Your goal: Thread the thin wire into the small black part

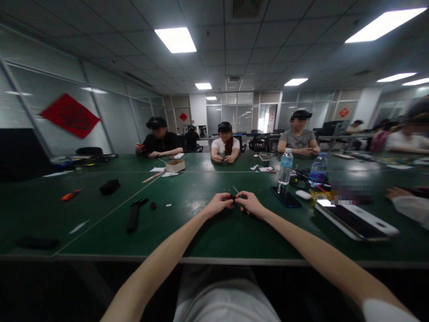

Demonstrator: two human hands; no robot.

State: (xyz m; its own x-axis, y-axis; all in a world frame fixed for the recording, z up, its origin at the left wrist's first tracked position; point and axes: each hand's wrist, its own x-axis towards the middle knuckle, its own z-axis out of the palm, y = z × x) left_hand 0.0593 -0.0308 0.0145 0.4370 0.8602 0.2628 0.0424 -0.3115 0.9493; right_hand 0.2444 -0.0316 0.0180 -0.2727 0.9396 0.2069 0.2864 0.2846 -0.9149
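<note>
Above the green table (pixel 201 237), near the middle of the view, my left hand (pixel 219 205) has its fingers closed on a small black part (pixel 233 198). My right hand (pixel 250 203) is closed close beside it, touching or nearly touching the same part. A thin, light-coloured tool (pixel 235 189) sticks up and to the left from my right fingers. The fingertips hide much of the black part, so its shape is hard to tell.
Left: a black tool-like object (pixel 134 215), black block (pixel 110 187), orange-handled tool (pixel 70 195) and open box (pixel 175 166). Right: a phone (pixel 286 197), water bottles (pixel 285 168), white mouse (pixel 303 195) and white device (pixel 358 220). Several people sit around; a person's hand (pixel 396 193) rests far right.
</note>
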